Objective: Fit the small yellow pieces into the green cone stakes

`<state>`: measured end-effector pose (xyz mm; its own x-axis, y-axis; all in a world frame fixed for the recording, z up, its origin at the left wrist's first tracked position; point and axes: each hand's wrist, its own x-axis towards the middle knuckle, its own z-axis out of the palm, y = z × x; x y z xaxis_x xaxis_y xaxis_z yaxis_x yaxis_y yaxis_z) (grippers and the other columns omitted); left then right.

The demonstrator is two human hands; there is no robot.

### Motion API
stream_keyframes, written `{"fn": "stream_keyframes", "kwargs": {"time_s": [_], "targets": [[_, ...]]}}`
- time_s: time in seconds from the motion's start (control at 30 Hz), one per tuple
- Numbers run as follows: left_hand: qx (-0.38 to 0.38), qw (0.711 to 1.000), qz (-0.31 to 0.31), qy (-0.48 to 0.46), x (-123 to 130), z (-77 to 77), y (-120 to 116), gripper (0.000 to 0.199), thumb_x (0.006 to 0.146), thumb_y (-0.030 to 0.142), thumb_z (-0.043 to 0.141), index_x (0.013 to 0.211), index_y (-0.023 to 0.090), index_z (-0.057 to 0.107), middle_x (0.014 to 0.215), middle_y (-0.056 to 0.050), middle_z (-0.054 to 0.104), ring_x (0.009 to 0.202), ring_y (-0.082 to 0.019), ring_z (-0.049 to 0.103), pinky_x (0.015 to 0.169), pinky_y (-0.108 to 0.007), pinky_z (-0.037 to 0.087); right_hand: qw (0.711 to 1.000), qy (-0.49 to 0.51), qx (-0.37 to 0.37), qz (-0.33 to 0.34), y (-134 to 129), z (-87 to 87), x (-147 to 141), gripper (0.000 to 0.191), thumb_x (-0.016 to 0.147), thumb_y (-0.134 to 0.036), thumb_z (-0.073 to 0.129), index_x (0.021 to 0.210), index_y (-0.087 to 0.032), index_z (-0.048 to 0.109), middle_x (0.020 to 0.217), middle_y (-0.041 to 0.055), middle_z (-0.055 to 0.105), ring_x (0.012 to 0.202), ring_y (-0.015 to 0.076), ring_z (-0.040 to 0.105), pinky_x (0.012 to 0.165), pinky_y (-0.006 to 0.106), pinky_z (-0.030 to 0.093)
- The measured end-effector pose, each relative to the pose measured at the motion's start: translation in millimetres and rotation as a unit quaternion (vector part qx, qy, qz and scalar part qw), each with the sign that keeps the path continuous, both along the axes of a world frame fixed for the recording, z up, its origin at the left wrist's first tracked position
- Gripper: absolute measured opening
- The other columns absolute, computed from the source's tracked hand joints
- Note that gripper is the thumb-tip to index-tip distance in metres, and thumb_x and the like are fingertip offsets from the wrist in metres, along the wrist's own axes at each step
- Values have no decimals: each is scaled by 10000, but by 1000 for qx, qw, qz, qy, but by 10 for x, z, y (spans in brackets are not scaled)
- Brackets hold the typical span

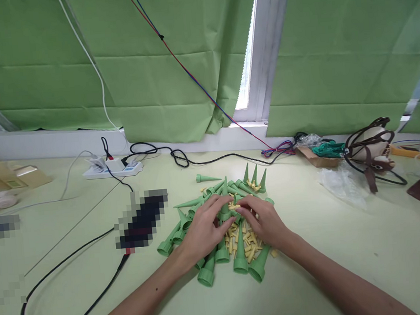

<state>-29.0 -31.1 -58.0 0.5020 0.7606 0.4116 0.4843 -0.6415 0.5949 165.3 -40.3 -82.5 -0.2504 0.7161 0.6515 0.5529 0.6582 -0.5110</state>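
Over a pile of green plastic cones, my left hand [203, 226] curls its fingers and thumb around a green cone [225, 188] whose tip points up. Close beside it, my right hand [265, 219] pinches a small yellow plastic piece [234, 207] between thumb and fingers. Its far end is close to the cone; I cannot tell if they touch. Below both hands lie many loose yellow pieces [252, 247] among more green cones [240, 253]. Behind my right hand, a few green cones with yellow pieces at their bases [256, 180] stand upright.
A blurred dark device [144, 222] with a black cable lies to the left. Farther back are a power strip [113, 171] and a long black cord [210, 160]. A small carton [320, 157], a clear plastic bag [341, 185] and a strapped bag [372, 145] sit at right.
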Motion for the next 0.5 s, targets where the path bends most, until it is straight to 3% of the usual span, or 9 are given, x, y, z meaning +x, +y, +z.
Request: {"fn": "stream_keyframes", "kwargs": {"time_s": [0.23, 0.37, 0.5], "targets": [[11, 1000, -1, 15, 5, 4, -7, 334, 919, 275, 591, 1248, 265, 533, 1177, -51, 590, 675, -129, 580, 620, -270, 521, 1000, -14, -23, -10, 2, 5, -3, 221, 1002, -286, 443, 840, -194, 562, 704, 10, 584, 600, 143, 521, 573, 257, 384], [14, 1000, -2, 18, 10, 9, -12, 328, 916, 269, 589, 1240, 258, 540, 1159, -54, 598, 742, -155, 605, 640, -278, 525, 999, -30, -30, -23, -2, -2, 4, 265, 1009, -301, 423, 815, -198, 571, 669, 6, 571, 585, 149, 516, 563, 267, 381], [12, 1000, 9, 11, 10, 24, -16, 339, 916, 264, 588, 1252, 264, 539, 1172, -55, 598, 806, -175, 624, 654, -281, 524, 999, -11, -40, -18, -13, 11, -3, 190, 1000, -297, 453, 941, -203, 607, 781, 33, 656, 639, 160, 580, 578, 275, 429]]}}
